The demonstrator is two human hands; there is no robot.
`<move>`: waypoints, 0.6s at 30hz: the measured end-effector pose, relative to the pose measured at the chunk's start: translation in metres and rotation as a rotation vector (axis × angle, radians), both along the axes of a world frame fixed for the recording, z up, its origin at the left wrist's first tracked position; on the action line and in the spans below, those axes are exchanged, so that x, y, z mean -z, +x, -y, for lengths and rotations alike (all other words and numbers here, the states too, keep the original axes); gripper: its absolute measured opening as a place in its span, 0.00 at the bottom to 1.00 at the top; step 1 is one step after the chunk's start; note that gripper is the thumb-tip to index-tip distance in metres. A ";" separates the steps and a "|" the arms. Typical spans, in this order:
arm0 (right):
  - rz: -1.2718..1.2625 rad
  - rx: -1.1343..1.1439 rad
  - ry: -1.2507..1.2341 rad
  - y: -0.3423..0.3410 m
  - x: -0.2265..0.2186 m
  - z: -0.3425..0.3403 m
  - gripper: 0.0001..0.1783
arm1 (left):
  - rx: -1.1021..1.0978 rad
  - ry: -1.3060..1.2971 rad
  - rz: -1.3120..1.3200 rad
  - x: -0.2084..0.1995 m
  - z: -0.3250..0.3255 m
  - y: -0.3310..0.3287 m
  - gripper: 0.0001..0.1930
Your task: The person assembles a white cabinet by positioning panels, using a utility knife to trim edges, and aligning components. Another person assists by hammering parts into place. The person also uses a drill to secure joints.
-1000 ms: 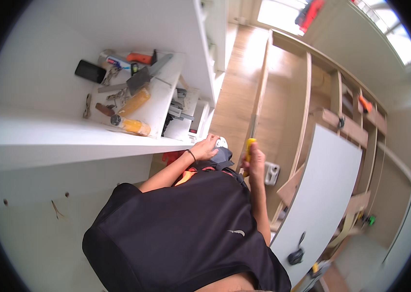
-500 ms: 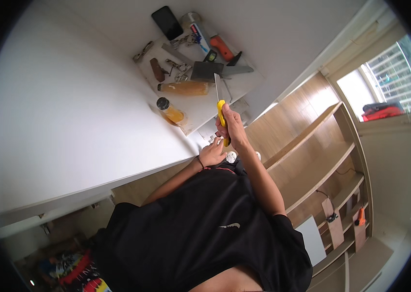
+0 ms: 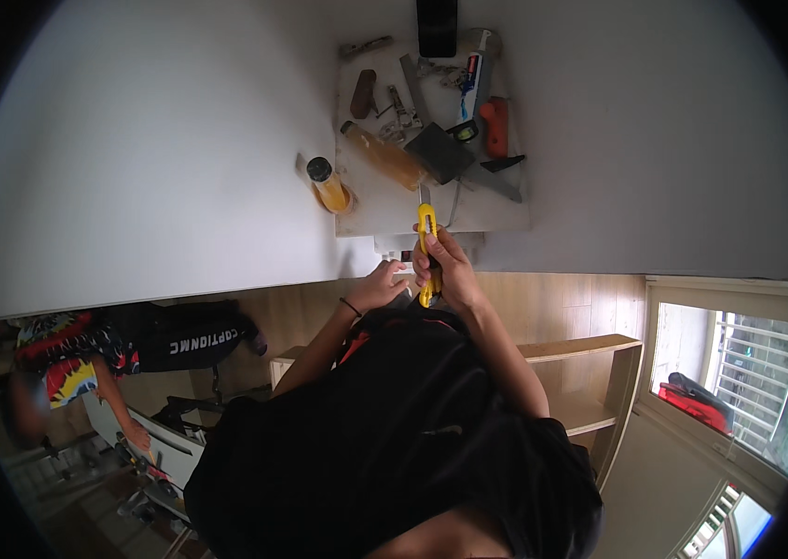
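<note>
My right hand [image 3: 451, 268] is wrapped round a yellow snap-off utility knife [image 3: 427, 222], its short visible length of blade pointing away from me. My left hand [image 3: 377, 285] is just left of it, fingers partly stretched out and holding nothing that I can see. Beyond the knife, a pale board [image 3: 487, 216] carries a bottle of amber liquid [image 3: 383, 155] lying on its side, a dark flat block [image 3: 440, 152], an orange-handled saw [image 3: 496, 129], a white and blue tube [image 3: 471, 88] and several metal hinges [image 3: 400, 107]. Another amber bottle [image 3: 329, 186] with a black cap is at the board's left.
White panels [image 3: 179, 186] flank the board on both sides. A black phone [image 3: 438, 28] rests at the far end. At lower left another person's arm [image 3: 119, 405] reaches over a white panel. A wooden shelf frame [image 3: 589, 354] lies to the right, near a window [image 3: 739, 363].
The view has turned, so the board now lies straight ahead and another person shows at left. My right hand still grips the knife, whose visible blade looks shorter.
</note>
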State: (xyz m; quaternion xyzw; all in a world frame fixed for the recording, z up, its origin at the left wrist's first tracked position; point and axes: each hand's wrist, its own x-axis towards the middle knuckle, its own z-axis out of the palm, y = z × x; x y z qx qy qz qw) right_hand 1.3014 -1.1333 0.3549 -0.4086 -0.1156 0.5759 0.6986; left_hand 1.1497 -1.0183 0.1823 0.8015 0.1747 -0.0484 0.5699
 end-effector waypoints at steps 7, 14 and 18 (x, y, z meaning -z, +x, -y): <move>-0.060 0.092 0.051 0.038 -0.010 0.058 0.26 | -0.605 0.474 0.283 -0.120 0.026 0.072 0.18; 0.300 -0.028 -0.122 0.071 -0.008 0.090 0.24 | -0.597 0.891 0.479 -0.139 -0.014 0.151 0.19; 0.395 -0.005 -0.172 0.074 0.008 0.095 0.27 | -0.697 0.900 0.603 -0.156 -0.016 0.155 0.13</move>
